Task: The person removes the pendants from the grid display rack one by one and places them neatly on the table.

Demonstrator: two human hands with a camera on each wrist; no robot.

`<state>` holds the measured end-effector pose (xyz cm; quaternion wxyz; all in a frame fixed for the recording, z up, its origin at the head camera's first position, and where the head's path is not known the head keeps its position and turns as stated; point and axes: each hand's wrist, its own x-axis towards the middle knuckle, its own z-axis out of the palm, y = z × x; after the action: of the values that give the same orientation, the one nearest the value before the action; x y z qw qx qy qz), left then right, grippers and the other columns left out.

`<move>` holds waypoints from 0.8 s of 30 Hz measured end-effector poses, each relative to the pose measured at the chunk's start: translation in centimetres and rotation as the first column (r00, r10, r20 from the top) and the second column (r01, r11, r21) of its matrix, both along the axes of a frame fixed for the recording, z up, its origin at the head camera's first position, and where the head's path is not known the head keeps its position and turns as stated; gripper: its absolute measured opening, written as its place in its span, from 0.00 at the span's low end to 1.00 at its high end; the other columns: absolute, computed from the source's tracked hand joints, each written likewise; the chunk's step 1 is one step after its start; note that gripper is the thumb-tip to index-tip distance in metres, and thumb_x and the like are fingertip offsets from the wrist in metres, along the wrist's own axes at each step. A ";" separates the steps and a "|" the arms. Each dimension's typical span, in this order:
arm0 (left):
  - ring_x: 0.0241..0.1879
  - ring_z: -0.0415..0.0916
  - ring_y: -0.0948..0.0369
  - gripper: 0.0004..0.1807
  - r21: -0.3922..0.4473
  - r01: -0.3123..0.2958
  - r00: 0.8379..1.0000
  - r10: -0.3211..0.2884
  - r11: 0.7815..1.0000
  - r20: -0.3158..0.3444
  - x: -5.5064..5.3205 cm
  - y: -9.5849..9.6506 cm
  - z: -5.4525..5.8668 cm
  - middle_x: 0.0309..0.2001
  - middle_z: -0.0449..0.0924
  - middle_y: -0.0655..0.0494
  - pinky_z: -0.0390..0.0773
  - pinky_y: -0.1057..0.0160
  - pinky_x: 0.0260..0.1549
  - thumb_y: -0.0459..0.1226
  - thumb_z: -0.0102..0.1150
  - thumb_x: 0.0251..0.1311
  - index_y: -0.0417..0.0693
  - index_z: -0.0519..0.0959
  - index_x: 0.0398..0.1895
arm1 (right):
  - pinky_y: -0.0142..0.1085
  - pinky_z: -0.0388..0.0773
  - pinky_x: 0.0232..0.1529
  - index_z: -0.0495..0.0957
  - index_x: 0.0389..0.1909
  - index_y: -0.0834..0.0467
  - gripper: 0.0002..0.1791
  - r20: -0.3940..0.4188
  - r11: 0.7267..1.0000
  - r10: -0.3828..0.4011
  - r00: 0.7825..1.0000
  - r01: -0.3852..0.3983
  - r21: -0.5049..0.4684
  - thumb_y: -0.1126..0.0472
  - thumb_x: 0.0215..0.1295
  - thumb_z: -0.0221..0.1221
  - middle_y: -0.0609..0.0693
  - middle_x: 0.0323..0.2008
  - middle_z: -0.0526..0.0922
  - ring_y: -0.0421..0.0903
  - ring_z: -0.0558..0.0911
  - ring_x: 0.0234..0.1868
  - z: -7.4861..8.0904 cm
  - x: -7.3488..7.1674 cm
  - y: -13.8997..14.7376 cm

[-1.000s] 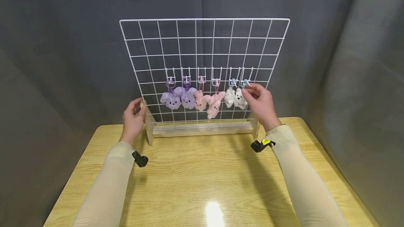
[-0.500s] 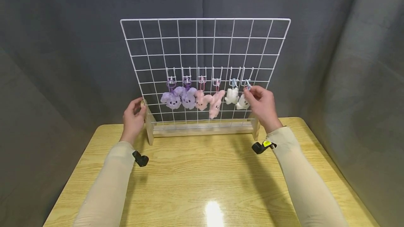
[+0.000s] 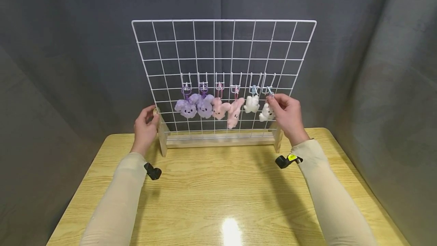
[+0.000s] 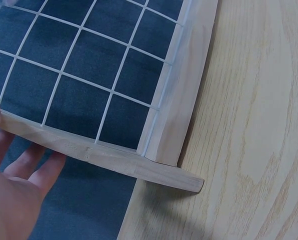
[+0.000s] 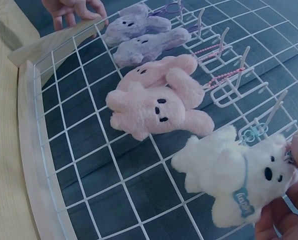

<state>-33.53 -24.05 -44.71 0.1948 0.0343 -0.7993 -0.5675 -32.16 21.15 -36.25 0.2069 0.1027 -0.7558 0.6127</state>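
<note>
A white bear plush keychain (image 3: 267, 112) dangles under my right hand (image 3: 289, 116), whose thumb and fingers pinch the top of it by its ring, right at the tip of the rightmost white hook (image 3: 268, 89). The bear wears a blue strap and tag in the right wrist view, where part of my hand (image 5: 294, 200) is cut off by the edge. Over on the left, my left hand (image 3: 145, 130) grips the wooden side post (image 4: 84, 150) of the rack, thumb on one side and fingers behind it. A second white plush (image 3: 252, 104) hangs on the neighbouring hook.
The white wire grid (image 3: 223, 21) stands tilted in a wooden base (image 3: 220, 140) on a wood-grain table (image 3: 211, 185). Two purple plush keychains (image 3: 205, 106) and two pink ones (image 3: 234, 113) hang in the same row. Grey curtain (image 3: 68, 48) surrounds the table behind and at the sides.
My right hand has shifted from the white bear's side up to its ring and slightly right, carrying the bear rightward. The neighbouring white plush has swung round. The left hand keeps its grip.
</note>
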 end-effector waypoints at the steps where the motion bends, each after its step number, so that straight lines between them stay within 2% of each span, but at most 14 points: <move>1: 0.64 0.79 0.49 0.22 0.002 0.001 1.000 -0.001 1.000 0.000 0.0 0.0 0.0 0.66 0.79 0.45 0.80 0.65 0.50 0.37 0.55 0.79 0.51 0.74 0.73 | 0.25 0.78 0.32 0.83 0.46 0.74 0.18 0.001 1.000 0.003 1.000 -0.003 -0.001 0.59 0.76 0.63 0.39 0.33 0.87 0.34 0.81 0.32 0.1 0.1 0.0; 3: 0.63 0.80 0.48 0.22 0.006 0.002 1.000 -0.002 1.000 -0.004 0.0 0.0 0.0 0.66 0.79 0.45 0.78 0.69 0.44 0.37 0.55 0.79 0.51 0.74 0.72 | 0.24 0.77 0.31 0.83 0.46 0.75 0.18 -0.001 1.000 0.010 1.000 -0.010 -0.006 0.59 0.76 0.63 0.41 0.33 0.87 0.34 0.81 0.32 0.2 0.2 0.0; 4: 0.63 0.80 0.48 0.22 0.007 0.002 1.000 -0.002 1.000 -0.005 0.0 0.0 0.0 0.66 0.79 0.45 0.78 0.68 0.44 0.37 0.55 0.79 0.51 0.74 0.72 | 0.24 0.77 0.31 0.83 0.46 0.75 0.17 0.004 1.000 0.010 1.000 -0.010 -0.001 0.60 0.76 0.63 0.45 0.34 0.87 0.34 0.81 0.32 0.3 0.3 0.0; 8: 0.65 0.78 0.50 0.21 0.005 0.004 1.000 -0.004 1.000 -0.018 0.1 0.0 0.1 0.66 0.79 0.44 0.80 0.56 0.59 0.35 0.55 0.79 0.49 0.74 0.72 | 0.24 0.76 0.28 0.84 0.44 0.72 0.14 -0.005 1.000 0.007 1.000 -0.007 0.010 0.62 0.76 0.63 0.48 0.34 0.87 0.34 0.79 0.30 1.0 1.0 -0.1; 11: 0.67 0.76 0.51 0.21 0.001 0.003 1.000 -0.003 1.000 -0.023 0.0 0.0 0.1 0.65 0.79 0.44 0.75 0.48 0.66 0.35 0.55 0.79 0.48 0.74 0.72 | 0.24 0.75 0.28 0.85 0.45 0.73 0.15 -0.012 1.000 0.002 1.000 -0.002 0.016 0.61 0.75 0.64 0.42 0.32 0.86 0.34 0.79 0.29 1.2 1.1 0.0; 17: 0.66 0.77 0.51 0.21 -0.003 -0.008 1.000 0.008 1.000 -0.016 0.0 0.0 0.1 0.64 0.79 0.44 0.76 0.48 0.64 0.35 0.55 0.79 0.49 0.74 0.72 | 0.24 0.76 0.29 0.85 0.46 0.73 0.17 -0.014 1.000 0.004 1.000 -0.004 0.024 0.59 0.75 0.65 0.37 0.30 0.85 0.34 0.79 0.30 1.4 1.5 0.3; 24: 0.66 0.77 0.49 0.21 0.004 -0.004 1.000 0.004 1.000 -0.017 0.1 0.1 0.2 0.66 0.79 0.43 0.76 0.47 0.64 0.35 0.55 0.79 0.49 0.74 0.72 | 0.26 0.76 0.28 0.86 0.45 0.69 0.16 0.004 0.998 0.030 1.000 -0.030 0.057 0.56 0.75 0.64 0.41 0.31 0.85 0.37 0.77 0.30 1.6 2.5 0.6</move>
<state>-33.42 -23.99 -44.50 0.2029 0.0314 -0.7965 -0.5688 -29.64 21.79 -34.67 0.1935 0.1190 -0.7717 0.5941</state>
